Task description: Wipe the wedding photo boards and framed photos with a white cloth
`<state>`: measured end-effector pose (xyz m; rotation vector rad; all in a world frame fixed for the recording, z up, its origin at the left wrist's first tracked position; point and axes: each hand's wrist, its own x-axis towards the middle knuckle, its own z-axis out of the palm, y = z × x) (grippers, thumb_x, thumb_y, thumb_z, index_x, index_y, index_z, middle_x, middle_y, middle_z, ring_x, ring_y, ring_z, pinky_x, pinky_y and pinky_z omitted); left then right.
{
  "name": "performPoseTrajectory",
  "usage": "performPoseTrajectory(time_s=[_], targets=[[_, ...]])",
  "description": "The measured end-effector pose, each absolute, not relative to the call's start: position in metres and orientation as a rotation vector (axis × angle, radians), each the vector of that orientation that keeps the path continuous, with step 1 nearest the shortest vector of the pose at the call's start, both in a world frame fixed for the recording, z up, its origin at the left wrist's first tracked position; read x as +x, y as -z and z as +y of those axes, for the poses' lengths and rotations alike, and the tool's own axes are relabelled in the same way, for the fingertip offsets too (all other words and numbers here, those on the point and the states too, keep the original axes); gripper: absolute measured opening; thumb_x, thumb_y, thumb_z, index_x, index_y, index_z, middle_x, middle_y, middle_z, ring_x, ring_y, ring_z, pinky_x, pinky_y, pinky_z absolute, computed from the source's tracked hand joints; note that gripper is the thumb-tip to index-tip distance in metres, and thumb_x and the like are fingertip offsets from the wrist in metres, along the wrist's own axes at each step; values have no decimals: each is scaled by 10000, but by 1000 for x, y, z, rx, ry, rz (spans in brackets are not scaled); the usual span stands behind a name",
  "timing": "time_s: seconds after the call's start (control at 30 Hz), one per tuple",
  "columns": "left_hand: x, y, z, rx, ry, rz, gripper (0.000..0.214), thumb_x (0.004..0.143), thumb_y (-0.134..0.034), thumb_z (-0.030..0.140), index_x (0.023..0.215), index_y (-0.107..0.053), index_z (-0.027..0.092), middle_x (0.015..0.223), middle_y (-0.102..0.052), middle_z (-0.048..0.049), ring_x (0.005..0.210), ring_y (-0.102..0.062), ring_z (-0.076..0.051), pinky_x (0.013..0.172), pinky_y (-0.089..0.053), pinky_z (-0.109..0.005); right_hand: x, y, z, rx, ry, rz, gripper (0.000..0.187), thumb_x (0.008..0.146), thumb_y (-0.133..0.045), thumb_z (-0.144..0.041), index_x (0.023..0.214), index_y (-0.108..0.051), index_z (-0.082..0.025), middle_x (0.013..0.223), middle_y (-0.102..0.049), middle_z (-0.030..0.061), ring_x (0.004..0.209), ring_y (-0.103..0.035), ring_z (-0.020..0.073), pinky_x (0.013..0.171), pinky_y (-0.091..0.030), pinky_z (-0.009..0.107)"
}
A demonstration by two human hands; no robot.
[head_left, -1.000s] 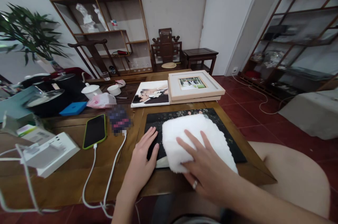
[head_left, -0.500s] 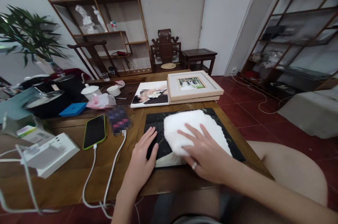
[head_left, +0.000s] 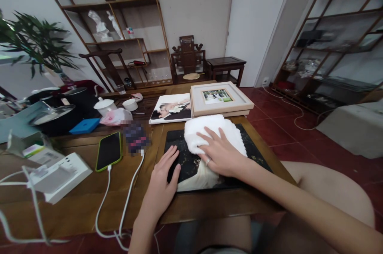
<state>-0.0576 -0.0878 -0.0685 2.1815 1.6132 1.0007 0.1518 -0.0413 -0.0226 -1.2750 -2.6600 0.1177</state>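
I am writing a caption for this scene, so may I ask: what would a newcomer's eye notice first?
Probably the fluffy white cloth, bright against the dark photo panel near the table's front edge, with the right hand spread on it. Next might come the left hand at the panel's left edge, and the pale picture frame lying beyond the panel.

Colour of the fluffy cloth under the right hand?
The fluffy cloth is plain white; head view shows it best.

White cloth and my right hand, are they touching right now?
Touching. The head view shows the right hand spread palm-down on the white cloth, no gap visible.
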Motion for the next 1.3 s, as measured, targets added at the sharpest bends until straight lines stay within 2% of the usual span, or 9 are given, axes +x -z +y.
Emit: performPoseTrajectory(time_s=[0.2,0.37,0.53,0.63,0.77,0.9,1.07,1.17,1.3], targets=[[-57,66,-89,2176,-951,1625,398,921,-426,316,1277,-533,176,1404,-484,-106,1329,-401,-227,1097,-329,-461,158,22,-107,-1062,-263,-2716,251,871,-485,-300,998,-685,-217,1476,-359,96,1379,-153,401,1031,-119,708],[-57,67,-89,2199,-952,1633,395,924,-418,309,1272,-538,166,1397,-490,-112,1325,-407,-233,1089,-336,-479,177,12,-119,-1069,-373,-2770,272,897,-438,-297,1028,-667,-229,1466,-386,53,1383,-187,354,1055,-165,676],[-57,68,-89,2206,-985,1632,387,921,-423,299,1261,-546,159,1388,-499,-118,1315,-422,-233,1085,-344,-480,202,18,-86,-1344,-215,-2638,324,916,-383,-251,1095,-650,-208,1444,-419,51,1384,-209,321,1069,-199,631],[-56,69,-88,2211,-1003,1627,389,920,-423,297,1258,-547,150,1381,-506,-121,1313,-425,-230,1086,-346,-471,205,25,-62,-1494,-100,-2568,366,929,-361,-274,1182,-615,-199,1439,-422,76,1372,-229,345,1040,-221,654],[-56,69,-89,2193,-999,1624,391,924,-416,305,1260,-549,155,1385,-503,-113,1320,-415,-224,1098,-330,-456,185,27,-47,-1560,-19,-2535,394,936,-344,-311,1203,-608,-190,1452,-398,98,1359,-227,391,1005,-209,699],[-56,64,-94,2149,-1045,1589,421,951,-360,292,1348,-465,196,1433,-452,-69,1348,-370,-194,1124,-289,-417,157,24,-55,-1381,-106,-2629,362,913,-387,-282,1172,-626,-200,1459,-389,96,1368,-201,389,1030,-158,690],[-57,57,-99,2078,-1243,1554,462,970,-305,300,1421,-359,222,1485,-378,-29,1379,-309,-183,1145,-239,-371,138,21,-83,-1010,-220,-2727,281,880,-454,-280,1035,-675,-205,1466,-375,101,1376,-170,395,1044,-100,690],[-57,56,-100,2081,-1247,1561,474,978,-248,312,1427,-350,199,1486,-375,-39,1376,-315,-189,1141,-246,-371,139,17,-101,-808,-321,-2807,250,866,-488,-312,993,-683,-220,1451,-391,110,1370,-176,411,1020,-91,727],[-57,57,-98,2110,-1214,1578,479,981,-217,307,1416,-370,180,1472,-398,-52,1365,-335,-182,1134,-266,-371,153,11,-118,-742,-421,-2848,241,861,-494,-327,981,-681,-233,1463,-384,66,1388,-151,365,1057,-83,688]])
